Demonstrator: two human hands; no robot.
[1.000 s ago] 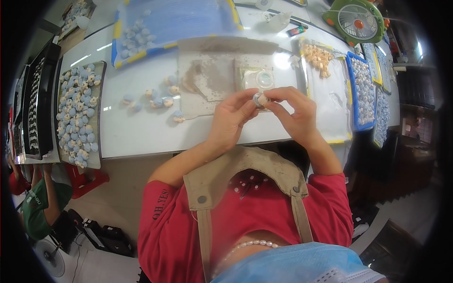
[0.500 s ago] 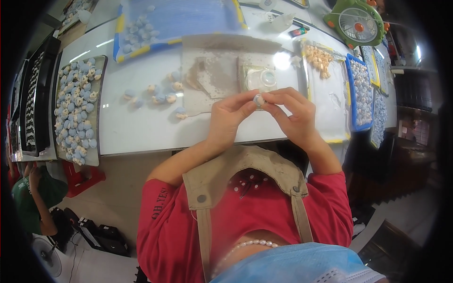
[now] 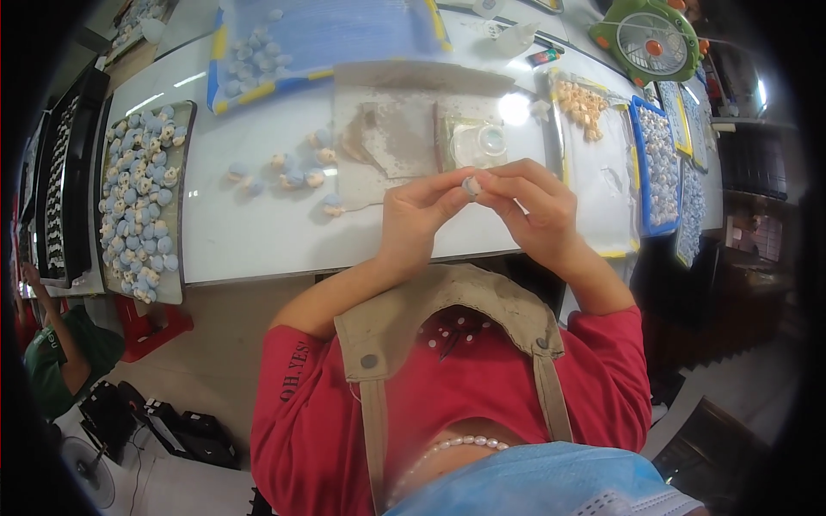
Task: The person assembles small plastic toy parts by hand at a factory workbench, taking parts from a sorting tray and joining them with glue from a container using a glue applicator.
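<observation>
Between the fingertips of both hands sits a small blue and cream figurine piece [image 3: 471, 186], partly covered by my fingers. My left hand [image 3: 415, 211] pinches it from the left, thumb and forefinger closed. From the right, my right hand [image 3: 532, 206] grips the same piece with its fingertips. Just beyond the hands stands a small clear round dish [image 3: 480, 143] on a squarish pad. Loose blue and cream pieces [image 3: 292, 179] lie on the white table to the left, one [image 3: 333, 205] of them near my left hand.
A tray [image 3: 182, 215] heaped with similar pieces stands at the left. A blue sheet [image 3: 344, 34] with pale blue domes lies at the back. On the right are a white tray [image 3: 602, 206] with small peach parts [image 3: 582, 107], a blue basket [image 3: 674, 228] and a green fan [image 3: 651, 43].
My hands stay in nearly the same place, and the piece between them has turned slightly. At the far left, another person's arm has shifted.
</observation>
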